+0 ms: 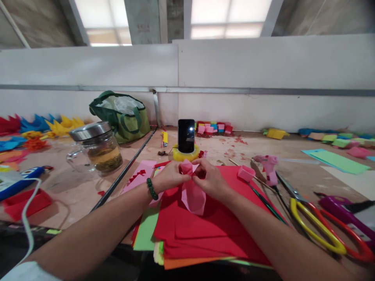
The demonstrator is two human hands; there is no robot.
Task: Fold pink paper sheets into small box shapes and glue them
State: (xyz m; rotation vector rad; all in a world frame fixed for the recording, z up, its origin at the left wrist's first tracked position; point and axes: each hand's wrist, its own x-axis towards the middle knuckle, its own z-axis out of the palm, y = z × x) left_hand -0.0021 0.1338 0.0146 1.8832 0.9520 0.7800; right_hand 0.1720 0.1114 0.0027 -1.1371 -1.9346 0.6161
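Both hands meet over a stack of red paper (216, 222). Between them is a folded piece of pink paper (193, 198), its lower part hanging as a wide flap and its top creased to a point. My left hand (171, 177) pinches it from the left, thumb in front. From the right, my right hand (212, 180) grips its upper edge with thumb and fingers. The fingertips behind the paper are partly hidden. Right of my hands, a small pink folded paper box (246, 173) lies on the red stack, near a thin dark green tool (268, 203).
A phone (186, 136) leans upright on a yellow tape roll (184, 153). At right lie a pink glue gun (269, 169) and large scissors (318, 222). A glass tea mug (101, 152) and a green bag (125, 119) stand left. Coloured folded pieces (213, 128) sit along the wall.
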